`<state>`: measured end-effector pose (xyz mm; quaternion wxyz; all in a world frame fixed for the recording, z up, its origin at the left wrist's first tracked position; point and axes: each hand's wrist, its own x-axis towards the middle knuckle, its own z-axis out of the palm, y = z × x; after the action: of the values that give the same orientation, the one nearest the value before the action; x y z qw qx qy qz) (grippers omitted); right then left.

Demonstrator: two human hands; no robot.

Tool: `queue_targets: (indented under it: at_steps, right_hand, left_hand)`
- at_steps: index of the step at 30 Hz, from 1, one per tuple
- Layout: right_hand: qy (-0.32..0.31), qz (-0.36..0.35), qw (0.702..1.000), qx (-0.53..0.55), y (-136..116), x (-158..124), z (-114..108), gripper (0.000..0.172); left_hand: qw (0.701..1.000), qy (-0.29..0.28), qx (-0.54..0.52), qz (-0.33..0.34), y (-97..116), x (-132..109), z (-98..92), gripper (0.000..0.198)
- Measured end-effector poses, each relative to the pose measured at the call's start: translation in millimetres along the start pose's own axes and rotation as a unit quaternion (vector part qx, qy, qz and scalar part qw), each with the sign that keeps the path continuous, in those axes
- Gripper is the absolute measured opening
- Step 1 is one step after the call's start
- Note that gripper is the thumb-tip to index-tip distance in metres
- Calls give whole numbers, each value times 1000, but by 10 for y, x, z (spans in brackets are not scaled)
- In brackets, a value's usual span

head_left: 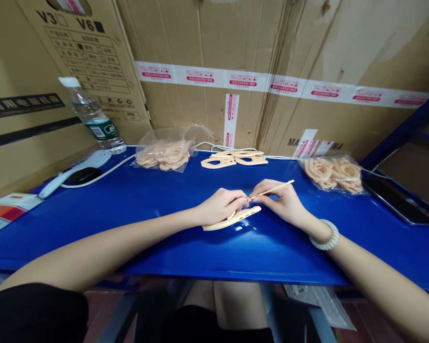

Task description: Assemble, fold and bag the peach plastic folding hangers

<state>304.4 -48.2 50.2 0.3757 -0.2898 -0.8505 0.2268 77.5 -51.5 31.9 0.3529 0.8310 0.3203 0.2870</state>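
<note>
Cardboard boxes (207, 43) are standing stacked right behind the blue surface (128, 205), walling off its whole back edge. A dark tablet (396, 200) is lying flat at the surface's right end. A clear water bottle (95, 119) is standing at the surface's back left corner, touching the boxes; it looks tilted, but I can't tell whether that's only lens distortion. A white corded device (75, 171) is lying just in front of it on the surface's left part, and a printed leaflet (7, 207) is sitting at the far left end. Two clear bags of peach-coloured parts are resting along the back of the surface: left bag (166, 152) left of centre, right bag (334, 174) toward the right end, near the tablet. Loose peach parts (232, 158) are lying unbagged between the bags at back centre. Both hands are working over the middle of the surface, close together. The left hand (221, 206) is curled closed around a flat peach piece (236, 218), pinning it so the piece is lying on the surface and poking out to the right from under the fingers. The right hand (284, 202) is pinching a thin wooden stick (273, 189), the tip pointing at the left hand's fingers and the far end angling up to the right. A pale bead bracelet (325, 236) is sitting on the right wrist, above the surface's front half.
</note>
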Motion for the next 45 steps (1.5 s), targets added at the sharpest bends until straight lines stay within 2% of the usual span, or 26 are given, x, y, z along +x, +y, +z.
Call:
queue_targets:
  at_steps: [7,14,17,20,22,24,25,27,29,31,34,36,40,45]
  right_hand:
    - [-42,-121,984,-124,-44,-24,-45,32]
    - [-62,-183,960,-205,-78,-40,-50,38]
    - [-74,-183,957,-212,-108,-36,-46,36]
    - [-46,-171,968,-179,-134,-7,-80,32]
    - [11,-125,982,-140,-114,25,-153,26]
    - [58,-34,992,-108,-45,54,-266,20]
    - [63,25,993,-96,8,63,-330,16]
    - [36,145,986,-74,134,65,-444,13]
    - [-17,247,967,-64,258,51,-511,30]
    - [-53,314,945,-74,350,35,-521,44]
    - [-63,357,923,-129,411,36,-481,55]
    - [-71,369,906,-195,422,54,-458,56]
    - [-86,379,878,-278,454,87,-458,46]
    - [-79,382,854,-345,466,51,-490,35]
  left_hand:
    - [997,-12,49,51,-31,28,8,33]
    - [994,-14,73,82,-61,45,-4,33]
    - [996,-25,39,72,-71,56,-12,35]
    - [996,-57,-71,13,-123,76,-15,39]
    - [978,-78,-187,-49,-176,97,-17,41]
    - [946,-85,-299,-94,-224,124,-26,39]
    - [930,-80,-342,-107,-241,139,-34,38]
    - [904,-60,-404,-126,-258,169,-56,34]
    - [881,-28,-448,-148,-253,193,-85,28]
    - [858,7,-483,-177,-231,210,-115,22]
    - [822,55,-519,-228,-194,225,-154,23]
    - [800,79,-539,-251,-186,235,-169,28]
    - [768,103,-574,-265,-223,256,-179,30]
    - [753,98,-592,-270,-237,261,-195,33]
